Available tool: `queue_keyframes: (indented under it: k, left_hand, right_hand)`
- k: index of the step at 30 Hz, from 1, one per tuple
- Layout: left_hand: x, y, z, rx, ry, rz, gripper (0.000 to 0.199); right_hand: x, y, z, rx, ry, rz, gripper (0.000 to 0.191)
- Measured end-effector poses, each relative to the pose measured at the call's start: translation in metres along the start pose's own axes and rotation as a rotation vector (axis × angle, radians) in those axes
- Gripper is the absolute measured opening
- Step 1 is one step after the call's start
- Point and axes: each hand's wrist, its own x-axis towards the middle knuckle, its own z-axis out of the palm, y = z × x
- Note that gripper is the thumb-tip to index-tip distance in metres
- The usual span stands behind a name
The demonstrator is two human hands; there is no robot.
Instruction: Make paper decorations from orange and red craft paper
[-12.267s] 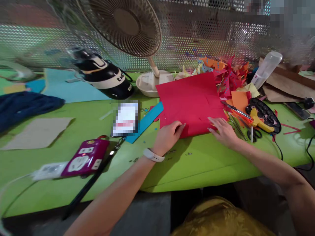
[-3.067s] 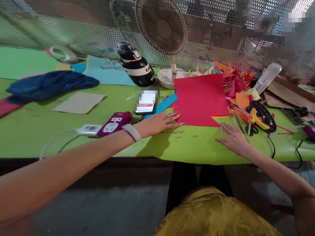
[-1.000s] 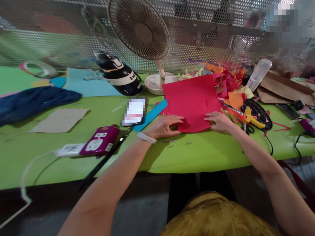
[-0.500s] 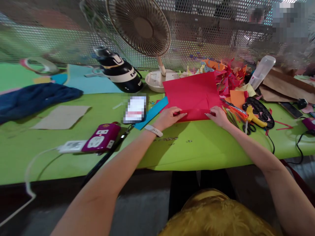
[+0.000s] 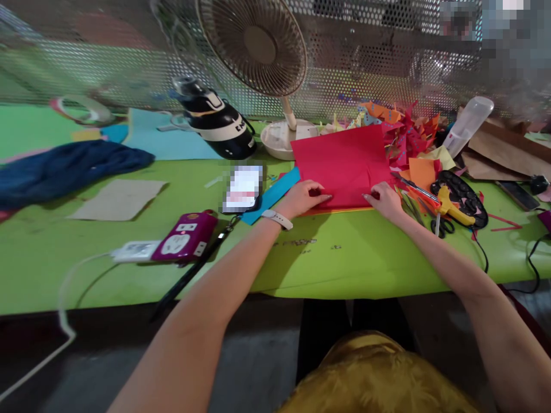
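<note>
A sheet of red paper (image 5: 342,163) lies on the green-covered table in front of me, its near edge turned up in a narrow fold. My left hand (image 5: 305,198) pinches that folded edge near the left side, thumb pointing inward; a white band is round the wrist. Toward the paper's right side, my right hand (image 5: 386,201) is closed on the same edge, its lower fingers curled out of sight. A blue paper strip (image 5: 273,195) sticks out beside the left hand. Scissors (image 5: 442,228) and a yellow glue gun (image 5: 456,209) lie right of the right hand.
Behind the paper stand a fan (image 5: 260,46) and a black-and-white bottle (image 5: 221,126). A phone (image 5: 243,188) and a purple power adapter (image 5: 185,235) lie to the left. Cut paper pieces (image 5: 407,135) are heaped at the back right, near a clear plastic bottle (image 5: 469,123).
The view has shifted slightly, so everything sits a little further right. Both hands keep their hold on the red paper's near edge, with the fold looking flatter.
</note>
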Motion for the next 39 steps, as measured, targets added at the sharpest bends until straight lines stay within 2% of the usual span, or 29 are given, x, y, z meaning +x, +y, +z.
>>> queue_keyframes:
  k: [8,12,14,15,18,20,25,32,39]
  left_hand:
    - [-0.006,-0.005,0.009,0.106,0.095,0.021,0.03]
    - [-0.018,0.009,0.007,0.188,0.14,0.053,0.043]
    - [-0.025,0.021,0.006,0.338,0.212,0.142,0.041]
    - [-0.028,0.028,0.007,0.399,0.205,0.207,0.04]
    - [-0.037,0.043,0.016,0.522,0.045,0.403,0.049]
    - [-0.04,0.047,0.024,0.576,-0.069,0.473,0.061]
    - [-0.043,0.042,0.039,0.631,-0.226,0.444,0.078]
    - [-0.043,0.039,0.038,0.609,-0.299,0.39,0.081]
    - [-0.044,0.037,0.038,0.574,-0.301,0.393,0.078]
  right_hand:
    - [-0.001,0.002,0.003,0.05,0.006,-0.003,0.015]
    - [0.0,0.002,0.002,0.069,-0.014,0.009,0.017]
    - [0.0,0.002,0.002,0.068,-0.014,0.012,0.018]
    - [0.0,0.002,0.002,0.068,-0.011,0.011,0.018]
    - [0.0,0.002,0.004,0.069,0.003,0.005,0.017]
    - [0.0,0.003,0.005,0.074,0.011,-0.003,0.016]
    - [0.002,0.005,0.005,0.107,0.009,-0.007,0.018]
    - [0.006,0.007,0.002,0.191,-0.053,0.023,0.016]
    - [0.002,0.002,0.001,0.207,-0.016,0.061,0.012]
